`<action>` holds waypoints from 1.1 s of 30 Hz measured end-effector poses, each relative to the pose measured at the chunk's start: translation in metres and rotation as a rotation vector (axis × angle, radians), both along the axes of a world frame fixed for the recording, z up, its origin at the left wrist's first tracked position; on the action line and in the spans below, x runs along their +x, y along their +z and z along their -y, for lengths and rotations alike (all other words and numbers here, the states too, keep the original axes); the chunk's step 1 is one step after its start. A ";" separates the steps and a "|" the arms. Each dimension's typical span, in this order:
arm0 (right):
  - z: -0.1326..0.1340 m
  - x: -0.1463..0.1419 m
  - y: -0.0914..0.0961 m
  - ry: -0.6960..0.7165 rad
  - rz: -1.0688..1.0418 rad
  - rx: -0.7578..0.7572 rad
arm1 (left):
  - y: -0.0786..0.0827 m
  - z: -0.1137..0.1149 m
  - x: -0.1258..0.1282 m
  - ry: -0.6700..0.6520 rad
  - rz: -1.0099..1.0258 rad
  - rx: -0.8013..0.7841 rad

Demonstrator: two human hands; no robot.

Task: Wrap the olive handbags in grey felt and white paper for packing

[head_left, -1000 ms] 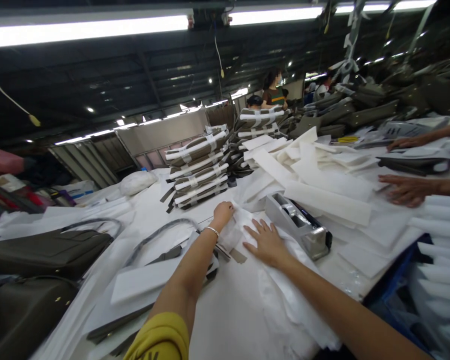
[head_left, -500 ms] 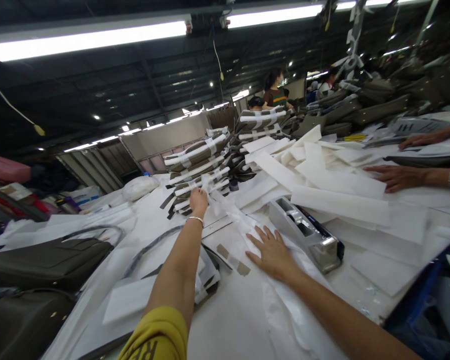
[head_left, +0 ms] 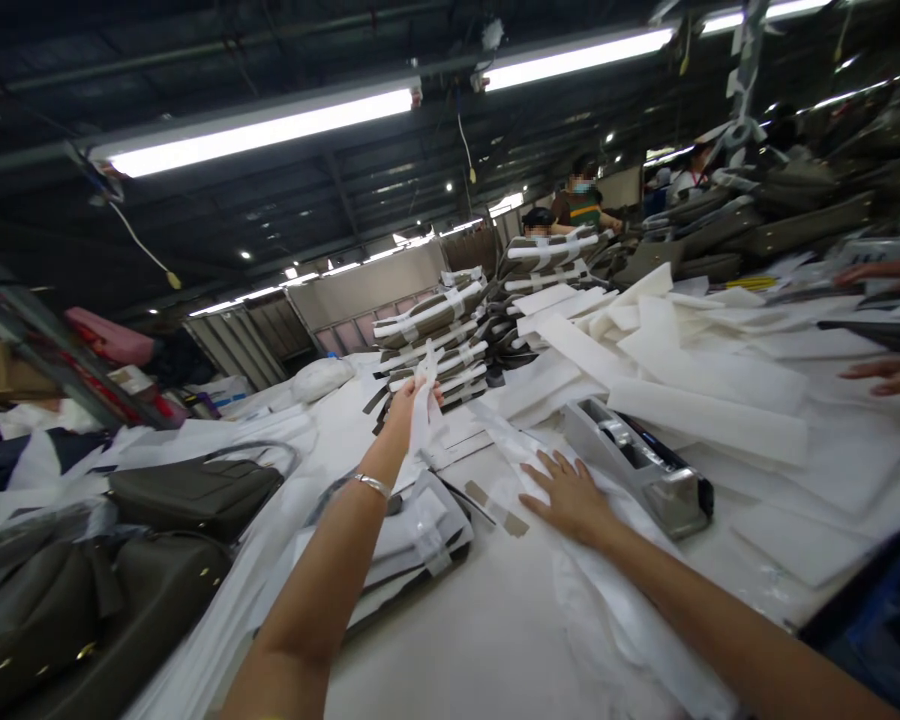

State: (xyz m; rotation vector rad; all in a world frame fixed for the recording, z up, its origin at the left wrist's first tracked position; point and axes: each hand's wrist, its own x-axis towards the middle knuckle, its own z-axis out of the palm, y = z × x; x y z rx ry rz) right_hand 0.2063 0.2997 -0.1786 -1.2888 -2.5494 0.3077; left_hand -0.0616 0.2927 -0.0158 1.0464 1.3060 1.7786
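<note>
My left hand [head_left: 414,392] is closed around a thin white strip [head_left: 422,415], whose top end sticks up above the fingers. Just behind it rises a stack of dark olive pieces with white padded edges [head_left: 461,350]. Fingers spread, my right hand [head_left: 570,497] lies flat on a thin white sheet [head_left: 596,590] on the table. Right beside that hand is a grey metal tape dispenser [head_left: 637,465]. Under my left forearm lies an olive item wrapped in white sheets [head_left: 427,540], partly hidden by the arm.
Loose white foam sheets [head_left: 709,430] cover the right side of the table. Olive handbags [head_left: 187,500] lie at the left. A co-worker's hand [head_left: 896,385] reaches in at the right edge. Another person [head_left: 585,205] stands behind the stack.
My left hand has drawn back slightly from the stack, and the strip now stands up out of its fingers. My right hand stays flat on the sheet. The camera view has shifted left.
</note>
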 end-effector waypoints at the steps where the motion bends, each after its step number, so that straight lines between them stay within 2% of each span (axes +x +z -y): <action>1: -0.002 0.001 0.002 0.009 -0.019 -0.023 | -0.001 0.012 0.007 -0.011 -0.008 -0.005; 5: -0.005 0.003 0.025 0.013 -0.124 -0.076 | -0.009 0.060 0.037 -0.023 -0.105 -0.014; 8: 0.015 0.000 0.058 0.061 -0.411 -0.035 | -0.019 0.089 0.062 -0.029 -0.171 0.000; 10: 0.039 -0.005 0.079 0.138 -0.707 -0.175 | -0.026 0.104 0.079 -0.037 -0.195 0.018; 13: 0.077 -0.011 0.097 0.237 -0.961 -0.546 | -0.036 0.122 0.102 -0.063 -0.197 0.024; 15: 0.096 -0.010 0.098 0.240 -1.044 -0.673 | -0.040 0.133 0.112 -0.084 -0.170 0.008; 18: 0.112 0.002 0.092 0.134 -1.169 -0.764 | -0.041 0.149 0.115 -0.089 -0.074 -0.013; 22: 0.126 0.027 0.085 0.106 -1.231 -0.921 | -0.038 0.167 0.104 0.001 0.122 0.019; 25: 0.139 0.041 0.081 0.083 -1.193 -0.989 | -0.034 0.175 0.094 0.082 0.264 0.090; 29: 0.150 0.053 0.074 0.040 -1.111 -0.957 | -0.026 0.183 0.076 0.177 0.417 0.190; 33: 0.154 0.061 0.067 0.034 -1.089 -0.794 | -0.019 0.194 0.055 0.293 0.536 0.288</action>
